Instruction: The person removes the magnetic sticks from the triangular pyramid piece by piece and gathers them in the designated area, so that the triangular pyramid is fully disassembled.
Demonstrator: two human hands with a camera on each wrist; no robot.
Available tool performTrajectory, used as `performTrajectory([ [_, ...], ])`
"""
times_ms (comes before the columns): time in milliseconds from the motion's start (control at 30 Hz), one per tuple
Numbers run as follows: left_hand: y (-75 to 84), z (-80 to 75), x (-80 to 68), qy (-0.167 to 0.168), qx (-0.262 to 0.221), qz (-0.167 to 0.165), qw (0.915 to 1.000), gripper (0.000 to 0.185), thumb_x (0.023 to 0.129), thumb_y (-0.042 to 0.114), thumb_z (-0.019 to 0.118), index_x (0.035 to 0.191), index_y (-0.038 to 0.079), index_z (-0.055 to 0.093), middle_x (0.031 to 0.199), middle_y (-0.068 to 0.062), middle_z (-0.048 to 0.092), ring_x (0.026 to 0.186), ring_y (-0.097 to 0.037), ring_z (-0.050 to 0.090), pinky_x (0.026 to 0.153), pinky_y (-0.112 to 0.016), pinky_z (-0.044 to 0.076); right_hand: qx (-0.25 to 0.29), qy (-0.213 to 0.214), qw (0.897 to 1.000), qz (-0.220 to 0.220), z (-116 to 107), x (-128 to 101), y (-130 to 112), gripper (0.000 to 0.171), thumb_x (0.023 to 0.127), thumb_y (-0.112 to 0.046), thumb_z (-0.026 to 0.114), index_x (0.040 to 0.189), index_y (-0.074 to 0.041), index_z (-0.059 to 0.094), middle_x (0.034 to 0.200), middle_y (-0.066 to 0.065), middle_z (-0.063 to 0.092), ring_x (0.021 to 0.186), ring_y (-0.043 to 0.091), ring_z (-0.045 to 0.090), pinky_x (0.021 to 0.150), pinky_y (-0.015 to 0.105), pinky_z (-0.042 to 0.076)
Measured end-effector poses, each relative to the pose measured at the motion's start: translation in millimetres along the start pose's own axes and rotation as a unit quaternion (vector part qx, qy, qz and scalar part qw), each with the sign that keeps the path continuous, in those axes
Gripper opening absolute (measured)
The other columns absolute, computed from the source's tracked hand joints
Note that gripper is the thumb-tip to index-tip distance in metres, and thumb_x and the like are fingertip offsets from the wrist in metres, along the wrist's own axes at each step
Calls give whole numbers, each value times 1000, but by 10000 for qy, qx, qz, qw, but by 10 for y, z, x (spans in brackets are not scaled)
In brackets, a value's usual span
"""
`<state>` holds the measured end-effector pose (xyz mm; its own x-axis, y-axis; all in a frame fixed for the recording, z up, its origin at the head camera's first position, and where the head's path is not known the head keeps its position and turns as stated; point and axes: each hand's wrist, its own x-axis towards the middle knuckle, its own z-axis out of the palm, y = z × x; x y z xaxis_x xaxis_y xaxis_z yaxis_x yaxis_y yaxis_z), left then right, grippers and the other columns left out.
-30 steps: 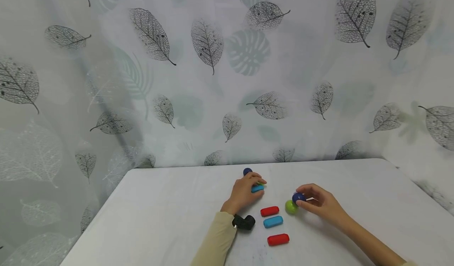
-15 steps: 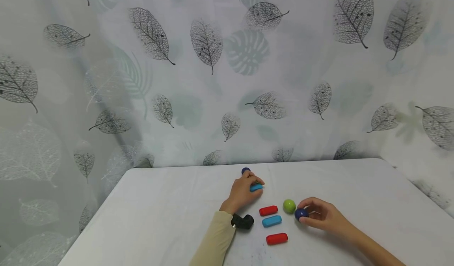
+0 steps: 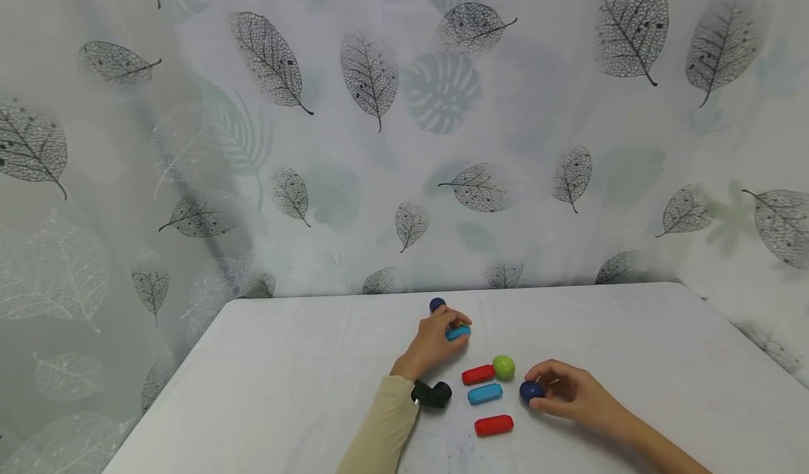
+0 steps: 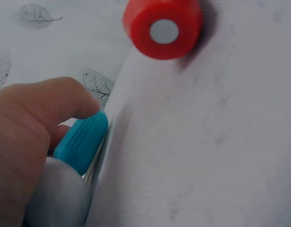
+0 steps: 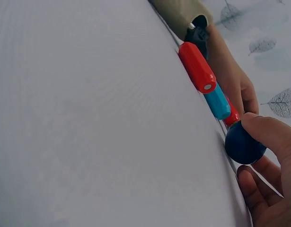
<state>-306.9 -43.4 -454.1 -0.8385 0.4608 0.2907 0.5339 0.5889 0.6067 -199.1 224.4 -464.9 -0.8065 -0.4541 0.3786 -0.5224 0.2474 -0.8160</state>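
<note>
My right hand (image 3: 571, 393) pinches a dark blue ball (image 3: 531, 391) low over the table; the thumb lies across the ball (image 5: 244, 144) in the right wrist view. Left of it, a green ball (image 3: 503, 367) touches the end of a red magnetic rod (image 3: 478, 374). Farther back, my left hand (image 3: 436, 340) holds a light blue rod (image 4: 83, 144) between thumb and fingers. A pale grey rounded thing (image 4: 57, 196) shows under that hand in the left wrist view; its kind is unclear. Another dark blue ball (image 3: 437, 305) sits just behind the left hand.
A light blue rod (image 3: 485, 394) and a second red rod (image 3: 494, 425) lie in front of the first red one. The white table (image 3: 284, 376) ends at a leaf-patterned curtain (image 3: 366, 144). A black wrist camera (image 3: 432, 395) sits on the left wrist.
The right hand has brought its dark blue ball away from the green one, toward the table's near side. The green ball has shifted left against the red rod. The left hand has barely moved.
</note>
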Motion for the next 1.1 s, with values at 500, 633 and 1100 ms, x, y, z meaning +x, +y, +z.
performTrajectory([
  [500,-85,-8,0,-366,-979,141,9944,44,82,2,58,125,13,60,121,-4,54,112,-20,50,97,-33,42,-269,347,9987,263,45,7,-11,23,88,-5,70,109,-3,62,99,-2,64,81,8,59,69,23,54],
  [633,-94,-17,2,-613,-928,179,9936,58,76,-5,58,131,14,57,127,-4,52,116,-18,46,100,-33,39,-273,365,9985,305,43,13,-17,23,89,-4,70,110,-2,62,100,-2,63,81,8,59,68,23,54],
  [1100,-126,19,35,-270,-937,782,9922,52,84,-9,64,133,4,51,128,-11,55,112,-22,54,103,-29,41,-198,487,9959,737,-17,61,-77,19,99,-10,57,112,3,61,104,17,65,83,8,59,64,25,53],
])
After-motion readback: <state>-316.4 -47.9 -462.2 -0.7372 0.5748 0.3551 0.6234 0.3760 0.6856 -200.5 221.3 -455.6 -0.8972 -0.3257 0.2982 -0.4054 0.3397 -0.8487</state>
